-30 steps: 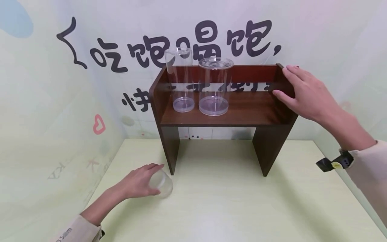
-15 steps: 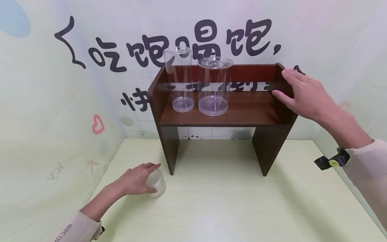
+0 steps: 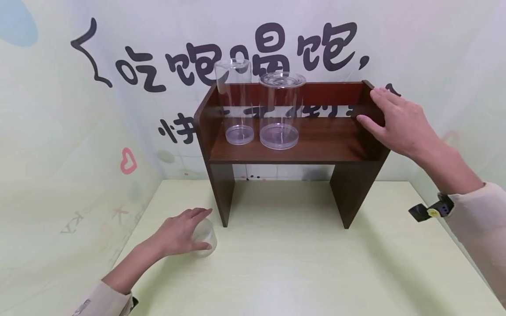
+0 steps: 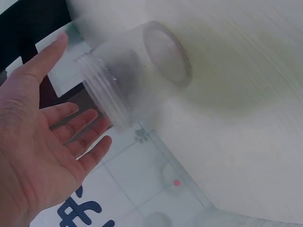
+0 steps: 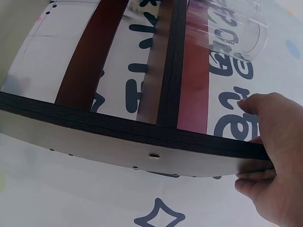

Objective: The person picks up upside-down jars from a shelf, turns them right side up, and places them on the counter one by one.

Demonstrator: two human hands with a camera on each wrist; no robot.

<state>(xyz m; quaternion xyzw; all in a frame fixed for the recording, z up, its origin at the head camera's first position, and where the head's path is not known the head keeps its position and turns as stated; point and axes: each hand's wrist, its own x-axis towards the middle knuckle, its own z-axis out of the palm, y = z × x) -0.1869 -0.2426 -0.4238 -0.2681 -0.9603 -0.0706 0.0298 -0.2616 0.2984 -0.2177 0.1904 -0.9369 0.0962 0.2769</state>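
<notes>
A small clear jar [image 3: 206,232] stands on the table beside the shelf's left leg. Around its top, thumb and fingers spread, is my left hand [image 3: 179,235]. The left wrist view has that hand's fingers straightened beside the jar's ridged end, with a gap at the thumb. My right hand [image 3: 403,123] grips the top of the side panel of a dark brown wooden shelf [image 3: 332,142]. In the right wrist view, its thumb lies inside the panel and its fingers outside. On the shelf board, a tall narrow clear jar [image 3: 234,103] stands left of a wider clear jar [image 3: 280,109].
The pale table [image 3: 276,263] runs in front of the shelf and under its board. Behind it hangs a whitish backdrop [image 3: 178,22] with large dark lettering. The shelf's right leg [image 3: 349,195] stands on the table below my right hand.
The small jar has shifted slightly left with my left hand and gone from tilted to upright on the table. The left fingers have since spread from it. My right hand stays on the shelf.
</notes>
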